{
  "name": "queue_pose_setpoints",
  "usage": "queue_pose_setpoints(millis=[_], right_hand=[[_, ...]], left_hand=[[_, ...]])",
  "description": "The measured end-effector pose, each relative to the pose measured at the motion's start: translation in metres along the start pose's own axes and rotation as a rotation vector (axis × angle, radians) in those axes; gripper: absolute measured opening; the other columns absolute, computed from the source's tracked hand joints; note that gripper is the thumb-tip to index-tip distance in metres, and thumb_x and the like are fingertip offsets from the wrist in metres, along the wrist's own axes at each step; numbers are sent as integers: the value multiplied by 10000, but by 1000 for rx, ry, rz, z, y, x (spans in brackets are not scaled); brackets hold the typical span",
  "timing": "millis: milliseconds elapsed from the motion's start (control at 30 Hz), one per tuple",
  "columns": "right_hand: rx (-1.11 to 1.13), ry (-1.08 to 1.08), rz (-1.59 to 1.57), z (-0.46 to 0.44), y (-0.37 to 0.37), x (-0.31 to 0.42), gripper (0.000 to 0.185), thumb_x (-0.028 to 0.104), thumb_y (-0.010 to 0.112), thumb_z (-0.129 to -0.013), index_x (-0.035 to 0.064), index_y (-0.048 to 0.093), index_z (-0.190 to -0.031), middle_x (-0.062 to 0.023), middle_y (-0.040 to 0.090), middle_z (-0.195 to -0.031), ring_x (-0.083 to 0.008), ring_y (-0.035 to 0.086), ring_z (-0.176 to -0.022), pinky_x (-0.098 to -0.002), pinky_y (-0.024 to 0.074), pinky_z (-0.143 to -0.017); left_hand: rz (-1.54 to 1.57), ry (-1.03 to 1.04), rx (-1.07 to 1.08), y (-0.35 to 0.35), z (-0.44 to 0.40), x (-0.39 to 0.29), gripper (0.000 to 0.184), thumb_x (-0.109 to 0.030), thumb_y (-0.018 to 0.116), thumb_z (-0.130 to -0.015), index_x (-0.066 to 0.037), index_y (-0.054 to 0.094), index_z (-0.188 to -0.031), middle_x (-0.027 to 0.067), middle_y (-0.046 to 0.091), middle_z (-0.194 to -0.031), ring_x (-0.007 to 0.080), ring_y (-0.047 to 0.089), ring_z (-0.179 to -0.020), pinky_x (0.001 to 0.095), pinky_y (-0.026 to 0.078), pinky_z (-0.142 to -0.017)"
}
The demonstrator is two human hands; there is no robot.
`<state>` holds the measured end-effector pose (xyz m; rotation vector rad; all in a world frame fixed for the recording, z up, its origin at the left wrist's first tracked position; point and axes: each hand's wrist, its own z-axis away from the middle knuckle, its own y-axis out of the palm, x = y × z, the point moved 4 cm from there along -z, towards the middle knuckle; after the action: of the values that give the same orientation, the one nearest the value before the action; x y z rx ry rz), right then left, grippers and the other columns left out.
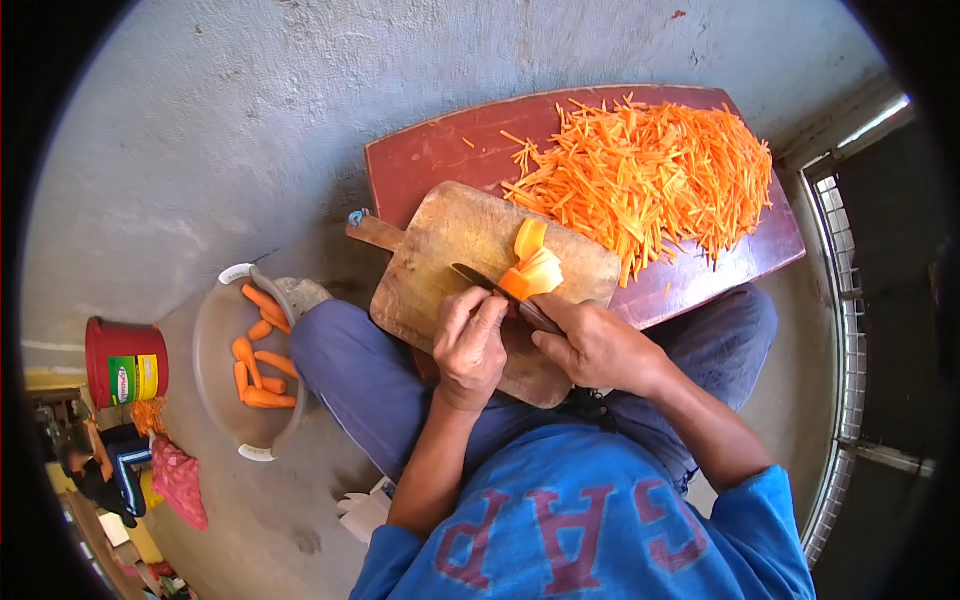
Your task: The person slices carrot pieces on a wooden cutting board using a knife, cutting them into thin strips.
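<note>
My right hand [600, 345] is closed around the handle of a knife [500, 289], whose blade points up and left over the wooden cutting board [430, 240]. Just left of it, my left hand [470, 345] has its fingers pinched near the blade; what they hold, if anything, is too small to name. Carrot slices [535, 270] lie on the board beside the blade, beyond my right hand. The board rests on the near edge of a red table [420, 170]. A large heap of shredded carrot [650, 180] covers the table's right part.
A round tub [205, 350] with several peeled carrots [265, 397] stands on the floor at the left. Farther left are a red bucket [100, 362], a pink sack [177, 480] and a seated person [100, 470]. A blue-grey wall [300, 120] rises behind the table.
</note>
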<state>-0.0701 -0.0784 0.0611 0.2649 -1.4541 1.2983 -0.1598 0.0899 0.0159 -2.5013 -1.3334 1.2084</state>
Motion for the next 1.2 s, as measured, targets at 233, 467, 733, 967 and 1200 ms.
queue_pose_setpoints(millis=[233, 467, 733, 967, 1200], right_hand=[[-80, -54, -117, 17, -22, 13, 434, 179, 698, -1090, -39, 637, -1460, -290, 761, -1085, -437, 778, -967, -494, 601, -877], [-86, -110, -92, 35, -39, 37, 520, 150, 721, -1071, -35, 600, -1541, -290, 759, -1088, -433, 792, -981, -484, 606, -880], [-65, -57, -123, 32, -37, 40, 435, 105, 701, -1041, -46, 610, -1438, -383, 727, -1068, -581, 726, -1086, -583, 595, -910], [-3, 7, -54, 26, -29, 35, 533, 115, 716, -1045, -52, 586, -1534, -348, 743, -1114, -522, 767, -1053, -532, 601, -900], [-42, -80, -20, 13, -4, 18, 402, 123, 708, -1056, -49, 606, -1404, -363, 719, -928, -562, 740, -883, -588, 587, -760]], left_hand=[[-68, -50, 7, -3, 2, -2, 247, 131, 855, -919, 9, 804, -1128, 162, 774, -1128, 349, 783, -986, 422, 641, -848], [-45, -14, -18, 1, 7, 6, 322, 142, 844, -870, 8, 801, -1160, 140, 761, -1145, 350, 711, -953, 462, 582, -862], [-47, 9, 0, -2, 4, 4, 356, 156, 816, -860, 15, 805, -1188, 138, 760, -1145, 352, 700, -954, 466, 576, -869], [-37, 6, -2, -4, 2, 3, 355, 192, 750, -874, 22, 806, -1179, 155, 758, -1139, 364, 711, -962, 467, 589, -870], [-78, -25, -2, -8, 3, 0, 226, 144, 834, -919, 27, 793, -1107, 164, 773, -1080, 348, 779, -939, 420, 646, -836]])
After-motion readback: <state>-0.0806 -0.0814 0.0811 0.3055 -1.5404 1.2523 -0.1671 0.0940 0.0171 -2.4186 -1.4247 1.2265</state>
